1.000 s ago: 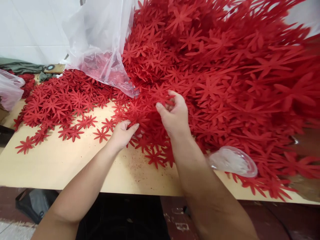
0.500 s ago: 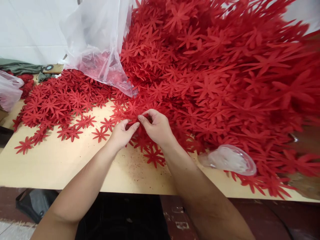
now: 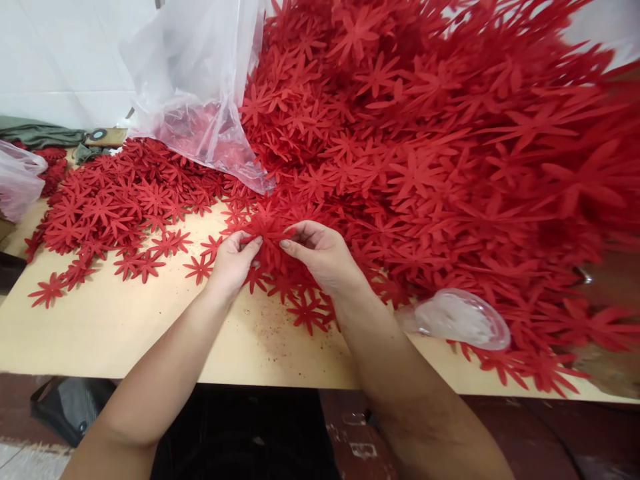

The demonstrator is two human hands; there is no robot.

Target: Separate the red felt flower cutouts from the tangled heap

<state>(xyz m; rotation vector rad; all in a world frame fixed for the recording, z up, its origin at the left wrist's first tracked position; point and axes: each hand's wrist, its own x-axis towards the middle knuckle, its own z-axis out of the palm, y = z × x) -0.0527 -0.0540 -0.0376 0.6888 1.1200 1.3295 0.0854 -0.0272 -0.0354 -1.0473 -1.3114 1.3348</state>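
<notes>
Between my hands is a red fabric flower (image 3: 269, 230) with thin, spread petals. My left hand (image 3: 235, 259) pinches its left side between thumb and fingers. On the other side, my right hand (image 3: 317, 253) has thumb and forefinger closed at the flower's right petals. Below them lie more loose red flower cutouts (image 3: 309, 312) on the tabletop. Behind and to the right rises a big heap of red flowers (image 3: 415, 173), against which the held flower is hard to separate.
A flatter pile of red cutouts (image 3: 105, 207) covers the table's left side. A clear plastic bag (image 3: 200, 87) stands behind it. Right of my forearm lies a clear plastic cup (image 3: 460, 320) on its side. The wooden table's (image 3: 150, 333) front edge runs close to my body.
My hands have moved apart, the left one to the left and slightly down. The flower between them now shows spread open, where earlier the fingertips nearly met.
</notes>
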